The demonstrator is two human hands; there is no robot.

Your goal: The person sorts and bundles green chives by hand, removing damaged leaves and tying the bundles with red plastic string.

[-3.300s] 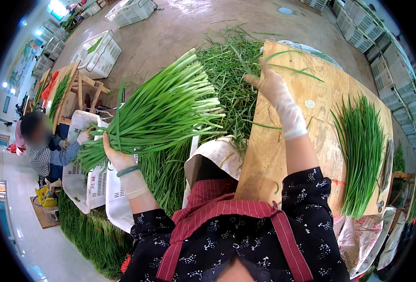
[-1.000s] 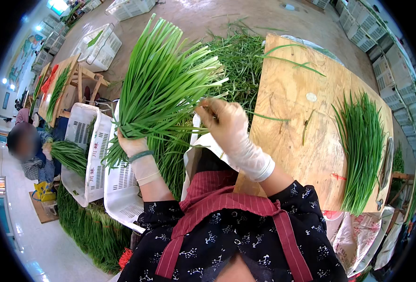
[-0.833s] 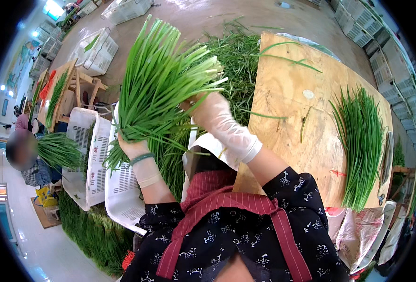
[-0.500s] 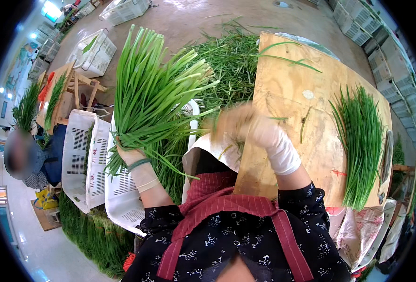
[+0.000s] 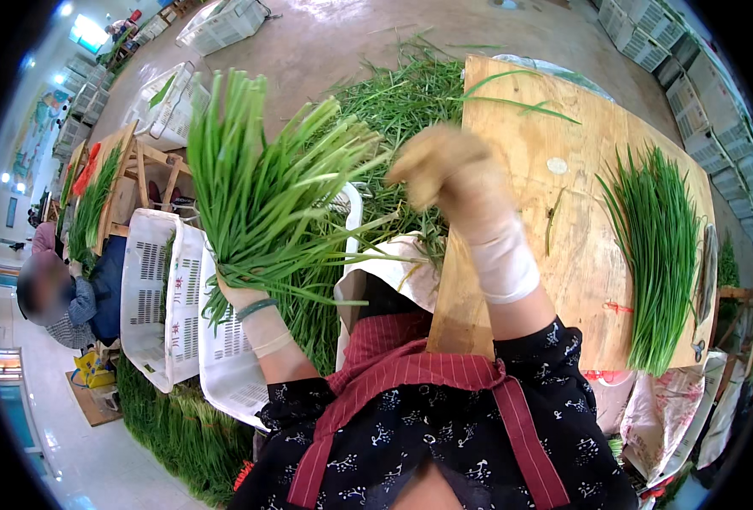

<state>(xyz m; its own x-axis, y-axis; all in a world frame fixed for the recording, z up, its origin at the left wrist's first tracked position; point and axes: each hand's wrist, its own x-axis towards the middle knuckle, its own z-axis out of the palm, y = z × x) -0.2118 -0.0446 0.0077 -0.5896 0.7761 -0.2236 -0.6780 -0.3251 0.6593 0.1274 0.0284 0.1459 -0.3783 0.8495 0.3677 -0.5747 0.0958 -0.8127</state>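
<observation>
A: Hands?
B: Left hand [image 5: 239,296] grips the bunch [image 5: 262,191], left of centre, by its lower part. Right hand [image 5: 450,170], mid-frame, blurred; I cannot tell if closed.
A: Handling?
B: I judge it light, floppy, easily bruised; hold low, gently.

Both forearms reach far from the near side, the left hand [image 5: 239,294] partly hidden, the right hand [image 5: 449,170] motion-blurred.
</observation>
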